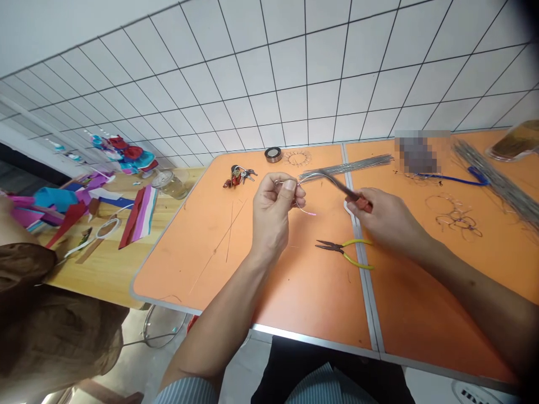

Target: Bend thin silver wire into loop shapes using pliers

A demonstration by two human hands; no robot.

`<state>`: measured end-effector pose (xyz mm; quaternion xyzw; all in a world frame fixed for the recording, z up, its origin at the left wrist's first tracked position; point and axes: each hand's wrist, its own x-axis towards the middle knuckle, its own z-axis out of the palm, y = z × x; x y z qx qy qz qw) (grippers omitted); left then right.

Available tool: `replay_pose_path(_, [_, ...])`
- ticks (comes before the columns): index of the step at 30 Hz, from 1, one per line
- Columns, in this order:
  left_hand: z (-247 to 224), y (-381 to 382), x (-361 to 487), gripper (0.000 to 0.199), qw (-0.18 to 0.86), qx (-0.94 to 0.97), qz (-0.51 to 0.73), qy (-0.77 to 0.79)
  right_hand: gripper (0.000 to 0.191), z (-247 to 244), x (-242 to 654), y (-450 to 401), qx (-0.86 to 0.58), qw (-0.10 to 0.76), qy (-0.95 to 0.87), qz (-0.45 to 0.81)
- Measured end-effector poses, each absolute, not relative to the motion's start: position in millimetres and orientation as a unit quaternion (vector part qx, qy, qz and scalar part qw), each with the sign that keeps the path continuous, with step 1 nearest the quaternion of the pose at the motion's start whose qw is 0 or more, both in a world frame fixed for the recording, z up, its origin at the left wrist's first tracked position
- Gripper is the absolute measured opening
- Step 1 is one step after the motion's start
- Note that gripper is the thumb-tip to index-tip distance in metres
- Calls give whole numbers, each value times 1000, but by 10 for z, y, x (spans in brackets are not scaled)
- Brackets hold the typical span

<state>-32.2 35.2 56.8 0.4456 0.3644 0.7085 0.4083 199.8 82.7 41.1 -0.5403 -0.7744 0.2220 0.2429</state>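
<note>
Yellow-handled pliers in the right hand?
No, the yellow-handled pliers lie on the orange table, apart from the right hand, which grips a red-handled tool.

A handicraft workshop: the orange tabletop (181, 269) carries bundled metal wire (345, 168) and yellow-handled pliers (330, 246), beside a wooden tabletop (105, 264) with coloured craft material (141, 216) and a white tiled wall (290, 62).

Orange tabletop (311, 303), yellow-handled pliers (344, 247) (black-tipped)
</note>
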Motion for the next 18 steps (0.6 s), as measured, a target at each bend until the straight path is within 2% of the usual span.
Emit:
replay_pose_path(2, [544, 336, -286, 21, 430, 461, 684, 367, 36, 554, 1996, 761, -529, 301, -722, 330])
replay_pose_path(5, [510, 304, -214, 21, 464, 486, 641, 372, 54, 783, 1951, 597, -518, 309, -670, 433])
replay_pose_path(9, [494, 274, -145, 23, 492, 501, 600, 383, 40, 923, 1906, 484, -485, 315, -681, 449])
replay_pose_path(14, [465, 280, -136, 25, 503, 514, 564, 405, 22, 862, 1889, 510, -476, 292, -693, 457])
replay_pose_path(18, [443, 300, -141, 30, 529, 483, 570, 402, 16, 801, 1843, 501, -470, 284, -699, 459])
